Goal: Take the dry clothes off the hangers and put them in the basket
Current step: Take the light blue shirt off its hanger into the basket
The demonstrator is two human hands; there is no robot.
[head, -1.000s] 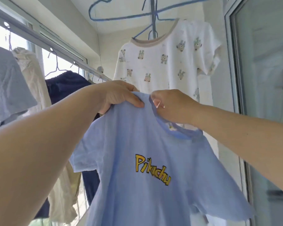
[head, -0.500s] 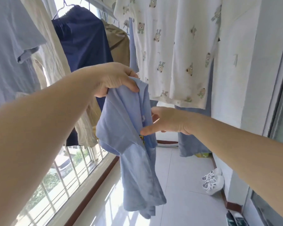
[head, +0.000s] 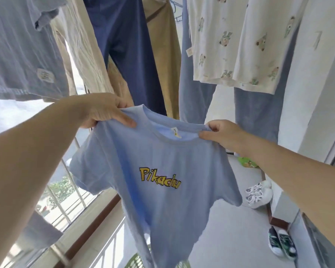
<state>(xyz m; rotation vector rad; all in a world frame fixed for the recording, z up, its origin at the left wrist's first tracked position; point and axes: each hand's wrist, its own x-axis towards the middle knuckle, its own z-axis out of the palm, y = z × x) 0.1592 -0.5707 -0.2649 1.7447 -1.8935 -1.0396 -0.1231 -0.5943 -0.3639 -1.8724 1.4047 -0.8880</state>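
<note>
Light-blue cotton T-shirt with yellow "Pikachu" lettering (head: 162, 171) hangs spread open at frame centre, front facing the viewer, held up by both shoulders. Half a second ago it drooped bunched from one hand only; now it is stretched flat between two.

Left hand (head: 103, 111), centre-left: fingers curled over the shirt's left shoulder seam, thumb laid along the front beside the collar. Grasping the cloth, as it was before.

Right hand (head: 220, 134), centre-right: thumb and forefinger pinch the collar edge at the other shoulder. Earlier this hand was reaching toward the fabric with fingers extended; it has now taken hold.

No hanger visible in the shirt.

Green perforated plastic basket (head: 137, 261), bottom centre: only part of its rim shows below the shirt's hem. The shirt hangs above it, not in it.

Across the top of the frame, more laundry hangs: white short-sleeved top printed with small bears (head: 230, 41) at upper right, navy blue garment (head: 124, 45) at upper centre, tan garment (head: 162, 55) beside it, grey-blue shirt (head: 21, 45) at upper left.

Lower right, on the pale tiled floor (head: 230, 229): white sneakers (head: 259, 194) near the wall, dark green-and-white shoes (head: 282, 242) nearer the bottom edge.
</note>
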